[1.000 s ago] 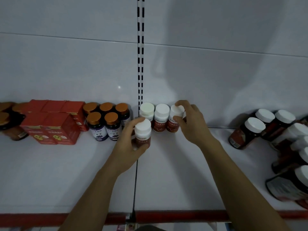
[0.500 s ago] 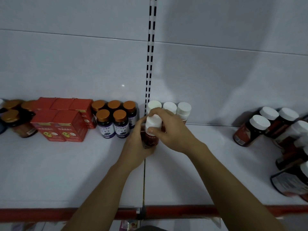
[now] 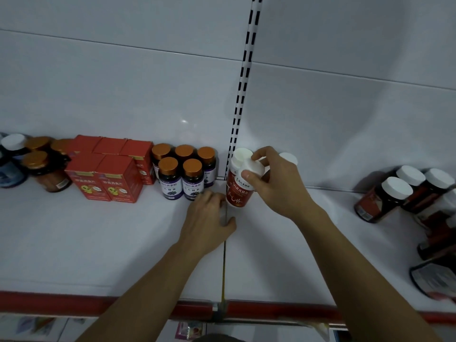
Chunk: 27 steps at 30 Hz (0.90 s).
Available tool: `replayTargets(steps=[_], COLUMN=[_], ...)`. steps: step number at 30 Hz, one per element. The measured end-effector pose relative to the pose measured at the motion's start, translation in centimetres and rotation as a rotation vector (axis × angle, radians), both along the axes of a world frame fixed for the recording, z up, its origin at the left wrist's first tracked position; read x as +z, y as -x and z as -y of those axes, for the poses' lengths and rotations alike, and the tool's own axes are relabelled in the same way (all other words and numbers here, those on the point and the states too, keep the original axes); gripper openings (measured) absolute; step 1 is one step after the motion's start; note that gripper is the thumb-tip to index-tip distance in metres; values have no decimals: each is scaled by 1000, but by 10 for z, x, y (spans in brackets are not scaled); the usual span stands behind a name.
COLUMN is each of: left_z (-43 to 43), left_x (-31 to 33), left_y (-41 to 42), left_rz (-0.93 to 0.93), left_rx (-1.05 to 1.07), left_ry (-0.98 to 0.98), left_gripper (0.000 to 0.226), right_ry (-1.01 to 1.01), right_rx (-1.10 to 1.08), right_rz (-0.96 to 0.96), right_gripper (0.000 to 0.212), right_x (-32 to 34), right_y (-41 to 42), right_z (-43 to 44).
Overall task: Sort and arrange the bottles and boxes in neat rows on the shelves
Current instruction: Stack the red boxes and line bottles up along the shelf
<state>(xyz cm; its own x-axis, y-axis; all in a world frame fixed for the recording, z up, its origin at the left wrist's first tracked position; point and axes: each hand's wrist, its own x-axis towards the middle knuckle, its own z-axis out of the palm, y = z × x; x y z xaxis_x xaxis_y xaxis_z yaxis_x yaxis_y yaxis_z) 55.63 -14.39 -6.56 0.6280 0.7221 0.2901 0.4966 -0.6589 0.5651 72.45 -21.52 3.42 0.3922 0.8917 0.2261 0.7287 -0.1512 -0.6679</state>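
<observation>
Nearest, behind the red front edge [image 3: 74, 302], the white shelf [image 3: 123, 243] is crossed by both forearms. The left hand [image 3: 209, 218] is now laid on the shelf just beside the seam between the two boards. Its fingers are loosely curled and nothing is held in it. Half a second ago this hand was still wrapped round the body of the bottle [image 3: 239, 193], and a second ago the bottle was carried by it alone. The bottle has thus been passed over. It is now held only by the right hand [image 3: 274, 186], which grips the white cap from above, with the thumb pressed on the front of the cap.

For the task, this is judged to mean that the bottle is being set down as the start of a second row, directly in front of the white-capped bottles [image 3: 288, 158] at the back wall. The left hand is free for the next item. Whether the base already touches the shelf cannot be told.

The bottle is seen as a white container with a broad red label, white lettering and a white screw cap. It is held almost upright, with the label turned to the front, just right of the purple-labelled bottles [image 3: 192, 178]. Farther left the red boxes [image 3: 111, 178] are seen, and the dark jars [image 3: 385, 198] at the far right are not yet lined up.
</observation>
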Motion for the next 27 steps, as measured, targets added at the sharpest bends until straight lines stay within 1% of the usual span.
replayTargets(steps=[5, 9, 18, 22, 25, 27], left_z=[1, 1, 1, -1, 1, 8], left_x=[1, 2, 1, 0, 5, 11], left_y=[-1, 0, 0, 0, 3, 7], left_rz=[-49, -89, -69, -74, -138, -229], left_rx=[14, 13, 19, 45, 42, 30], left_ry=[-77, -78, -78, -54, -72, -98], left_gripper=[39, 36, 23, 17, 13, 15], right_ry=[-14, -11, 4, -1, -26, 24], right_rx=[24, 45, 8, 30, 13, 12], right_rz=[194, 244, 210, 126, 64, 89], right_gripper=[39, 38, 36, 40, 42, 36], right_x=[-12, -14, -24, -28, -21, -14], right_y=[11, 15, 19, 18, 12, -1], right_z=[-4, -5, -6, 3, 23, 41])
